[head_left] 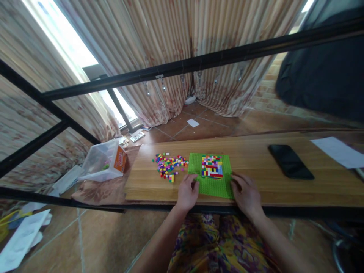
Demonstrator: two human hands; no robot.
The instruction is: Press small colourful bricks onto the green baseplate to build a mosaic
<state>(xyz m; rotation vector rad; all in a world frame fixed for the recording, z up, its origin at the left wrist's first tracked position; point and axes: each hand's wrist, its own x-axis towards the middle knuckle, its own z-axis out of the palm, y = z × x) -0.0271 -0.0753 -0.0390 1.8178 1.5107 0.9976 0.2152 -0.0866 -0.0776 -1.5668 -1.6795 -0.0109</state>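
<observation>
A green baseplate lies flat on the wooden table in front of me. On its upper middle part stands a block of multicoloured toy bricks, several rows in size. My left hand is at the plate's left edge, fingers curled, with the fingertips on its rim. At the right edge, my right hand bends its fingers round the rim in the same way. Just left of the plate spreads a pile of loose small bricks in many colours. No loose brick shows in either hand.
A black phone and a white paper lie on the table to the right. Left of the table stands a clear plastic box with an orange label. A black metal bar crosses beyond the table, before curtains.
</observation>
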